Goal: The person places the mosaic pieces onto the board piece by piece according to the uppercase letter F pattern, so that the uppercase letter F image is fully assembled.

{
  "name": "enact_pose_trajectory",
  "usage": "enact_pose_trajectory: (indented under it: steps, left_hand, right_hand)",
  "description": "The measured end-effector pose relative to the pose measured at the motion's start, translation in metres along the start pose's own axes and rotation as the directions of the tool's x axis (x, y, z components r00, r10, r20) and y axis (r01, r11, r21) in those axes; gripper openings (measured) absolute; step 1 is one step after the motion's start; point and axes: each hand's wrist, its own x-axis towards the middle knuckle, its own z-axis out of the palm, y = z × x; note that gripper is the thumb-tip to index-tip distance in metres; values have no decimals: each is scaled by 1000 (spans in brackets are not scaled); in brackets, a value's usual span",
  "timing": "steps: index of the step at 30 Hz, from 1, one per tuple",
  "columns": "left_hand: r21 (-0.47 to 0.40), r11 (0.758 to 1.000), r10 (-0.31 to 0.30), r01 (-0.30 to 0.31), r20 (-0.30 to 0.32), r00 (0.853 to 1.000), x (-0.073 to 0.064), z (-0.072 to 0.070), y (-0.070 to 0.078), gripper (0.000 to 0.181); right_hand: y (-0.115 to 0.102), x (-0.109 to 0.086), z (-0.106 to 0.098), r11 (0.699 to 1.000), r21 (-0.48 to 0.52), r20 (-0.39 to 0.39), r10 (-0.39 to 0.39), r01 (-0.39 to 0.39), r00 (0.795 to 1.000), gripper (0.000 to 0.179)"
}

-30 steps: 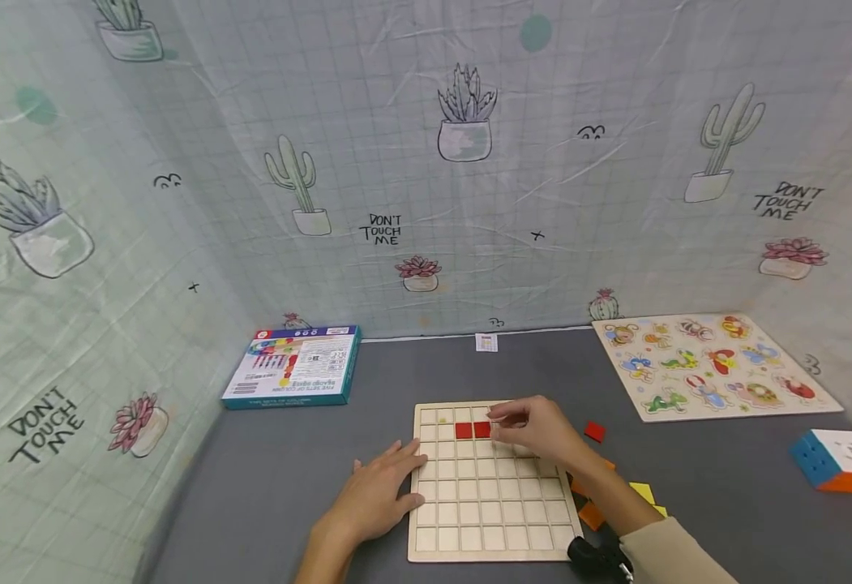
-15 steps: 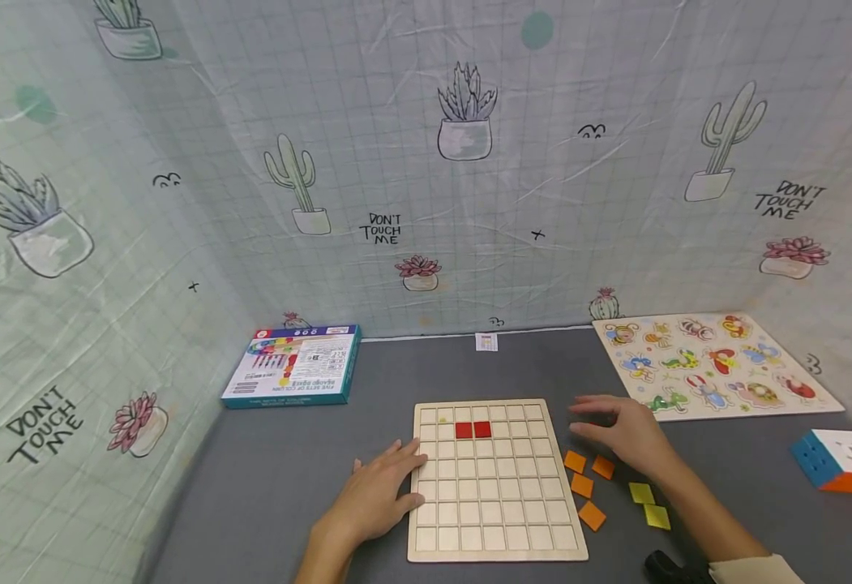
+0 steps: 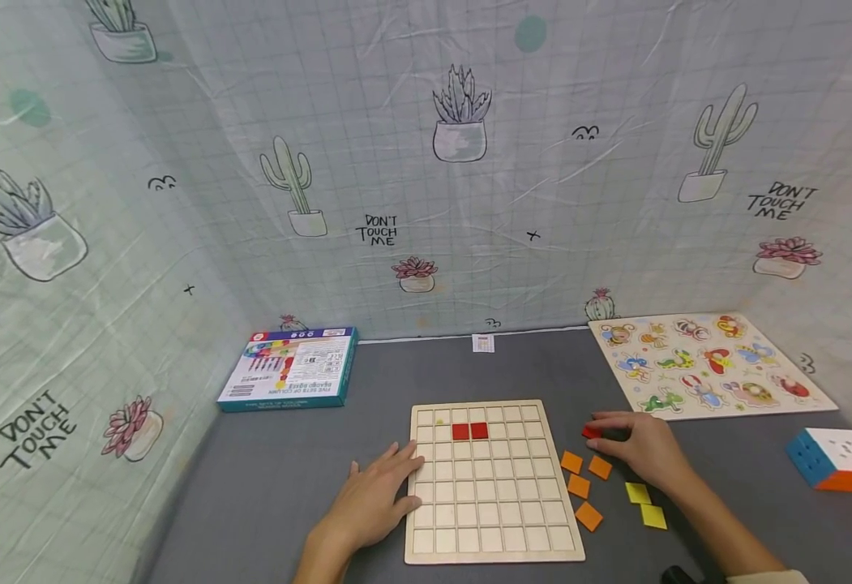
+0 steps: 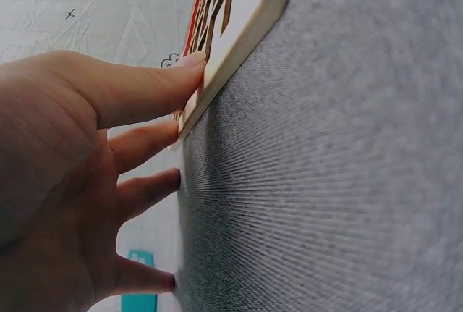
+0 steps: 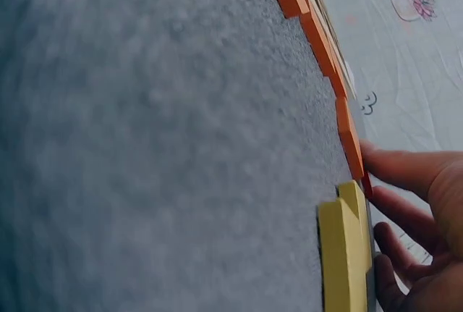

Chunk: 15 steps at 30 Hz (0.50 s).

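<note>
A wooden grid board (image 3: 494,538) lies flat in front of me, with two red square tiles (image 3: 470,431) side by side in its second row. Along its left edge my left hand (image 3: 367,496) rests with spread fingers; in the left wrist view the thumb (image 4: 155,91) lies on the board's rim. To the right of the board, my right hand (image 3: 644,446) pinches another red tile (image 3: 590,432) between thumb and index finger, down at the table. In the right wrist view that red tile (image 5: 367,184) is mostly hidden behind an orange tile (image 5: 349,138).
Several orange tiles (image 3: 578,486) and two yellow tiles (image 3: 653,517) lie right of the board. Farther right is a cube puzzle (image 3: 837,460). An insect picture board (image 3: 717,365) lies at back right, a flat box (image 3: 290,369) at back left. A printed cloth (image 3: 367,105) hangs behind.
My right hand has moved from the board to the right, down to the loose red tile, and its thumb and index finger have come together on it. My left hand stays put.
</note>
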Motion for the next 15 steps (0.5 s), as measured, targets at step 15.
enact_pose_trajectory:
  steps: [15]
  left_hand:
    - [8,1000,16,-16,-20,1000,-3,2,-1,54]
  right_hand:
    - [-2,-1,5,999,-23,-48,24,-25,999,21]
